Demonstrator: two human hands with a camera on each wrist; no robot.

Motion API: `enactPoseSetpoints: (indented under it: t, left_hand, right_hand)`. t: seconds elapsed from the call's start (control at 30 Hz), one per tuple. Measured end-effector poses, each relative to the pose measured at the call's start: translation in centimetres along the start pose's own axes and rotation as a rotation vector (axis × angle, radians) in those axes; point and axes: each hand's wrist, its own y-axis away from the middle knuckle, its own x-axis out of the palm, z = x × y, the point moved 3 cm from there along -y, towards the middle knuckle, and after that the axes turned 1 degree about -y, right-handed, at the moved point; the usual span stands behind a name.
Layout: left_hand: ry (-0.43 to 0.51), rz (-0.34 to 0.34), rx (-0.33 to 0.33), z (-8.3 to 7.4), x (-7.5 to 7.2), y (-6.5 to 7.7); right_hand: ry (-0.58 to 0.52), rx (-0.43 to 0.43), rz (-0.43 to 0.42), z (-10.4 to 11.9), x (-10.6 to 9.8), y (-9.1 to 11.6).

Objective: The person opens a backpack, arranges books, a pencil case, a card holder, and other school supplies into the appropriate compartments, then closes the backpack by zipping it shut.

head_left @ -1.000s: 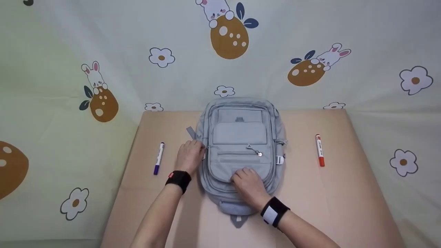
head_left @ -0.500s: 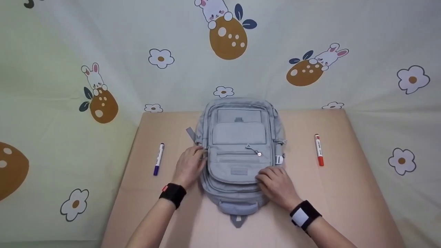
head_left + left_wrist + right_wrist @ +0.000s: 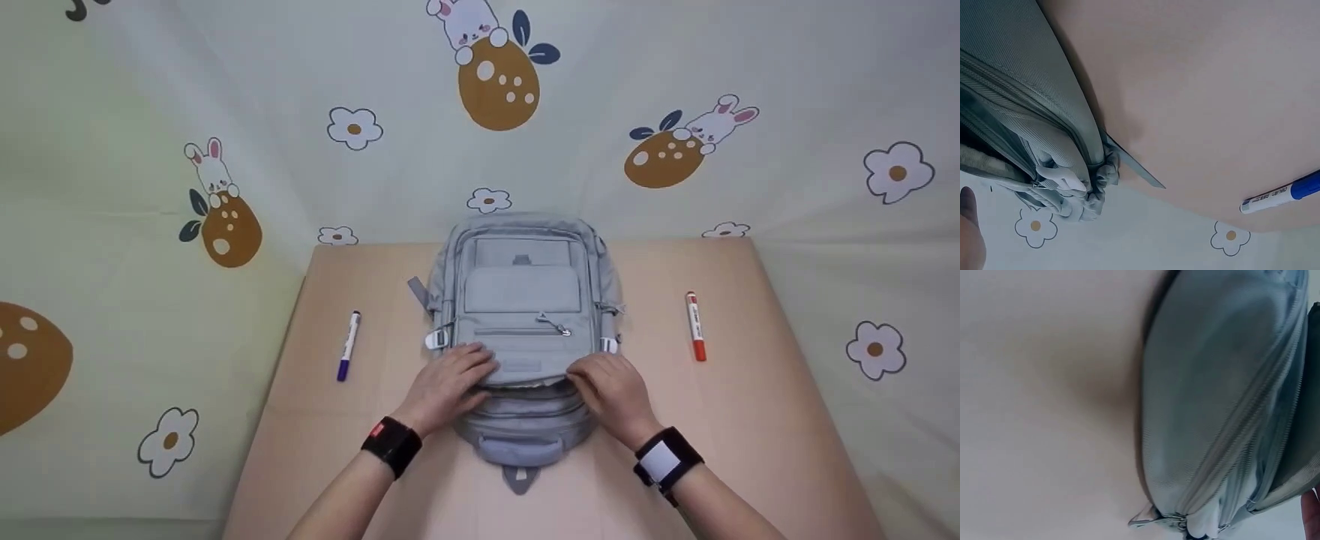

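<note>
A grey backpack (image 3: 521, 289) lies on its back, its top handle (image 3: 520, 451) toward me. The near edge of its front flap (image 3: 517, 367) is raised, and a dark gap shows under it. My right hand (image 3: 615, 390) pinches the flap's right near corner with curled fingers. My left hand (image 3: 446, 386) rests its fairly straight fingers on the flap's left near edge, thumb spread below. In the left wrist view the unzipped front compartment (image 3: 982, 138) shows at the left, with one digit of my left hand (image 3: 970, 230) near it.
On the brown table (image 3: 750, 435), a purple-capped marker (image 3: 349, 346) lies left of the backpack and a red-capped marker (image 3: 696, 326) lies right. A grey strap end (image 3: 418, 291) sticks out at the left. Patterned cloth (image 3: 405, 180) hangs behind and at both sides.
My right hand has moved right along the flap's near edge to its corner. My left hand has come from the backpack's left side onto the flap. The flap's near edge has lifted.
</note>
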Motion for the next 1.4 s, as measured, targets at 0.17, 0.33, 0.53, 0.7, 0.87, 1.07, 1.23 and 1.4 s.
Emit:
enactPoseSetpoints:
  t: [0.17,0.33,0.53,0.7,0.87,1.07,1.23,1.4]
  left_hand:
    - [-0.015,-0.048,-0.028,0.3,-0.5,-0.9]
    - [0.022,-0.025,-0.049,0.6,-1.5,-2.2]
    - [0.009,0.054,-0.087,1.0,-2.2,-3.2]
    - [-0.016,-0.028,-0.202,1.3,-3.1,-4.5]
    - [0.021,-0.094,-0.286,1.8,-4.1,-5.6]
    - [0.047,-0.124,-0.375,2.2,-4.8,-6.5]
    - [0.059,-0.129,-0.414,2.3,-5.1,-7.4]
    - [0.069,-0.125,-0.443,2.4,-5.2,-8.1]
  right_hand:
    - [-0.008,0.038,-0.044,0.1,-0.4,-1.1]
    - [-0.018,0.088,-0.082,-0.1,-0.8,-1.9]
    - [-0.008,0.091,-0.098,-0.4,-1.2,-2.6]
    - [-0.047,0.134,-0.142,-2.4,-2.0,-2.4]
    - [-0.036,0.357,-0.166,-6.7,-3.3,-0.5]
    - [0.064,0.737,-0.009,-13.0,-5.0,3.5]
    - [0.142,0.940,0.120,-16.7,-6.0,6.1]
    - [0.149,1.026,0.195,-18.5,-6.1,6.7]
